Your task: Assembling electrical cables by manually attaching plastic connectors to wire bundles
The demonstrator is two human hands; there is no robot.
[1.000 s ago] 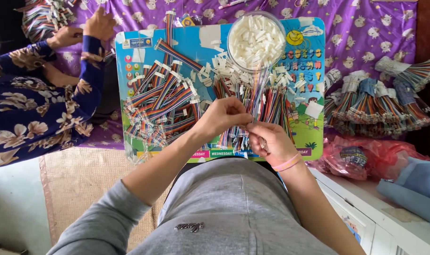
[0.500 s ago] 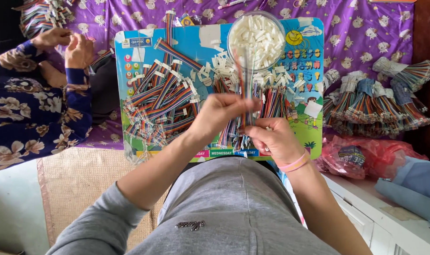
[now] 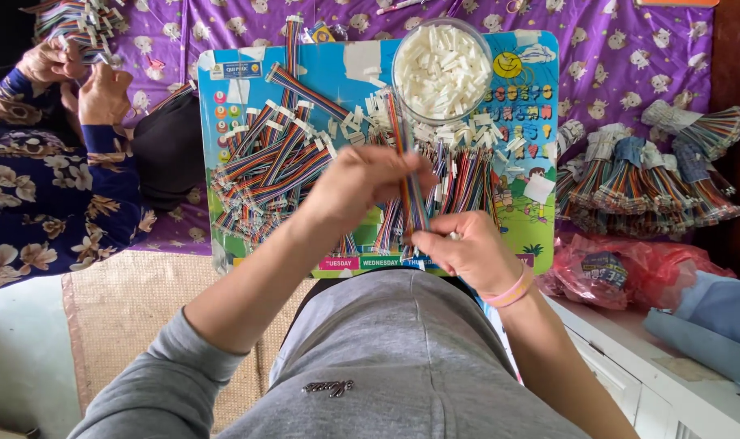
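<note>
Purple patterned cloth covers the floor, and on it lies a bright blue play board (image 3: 224,89) heaped with rainbow ribbon wires (image 3: 264,167) below a bowl of white connectors (image 3: 441,69). Both hands are closed on one wire strip (image 3: 404,154) above the board — left hand (image 3: 362,183) pinching mid-length, right hand (image 3: 467,252) gripping the lower end. Keeping the strip taut and flat looks wise.
</note>
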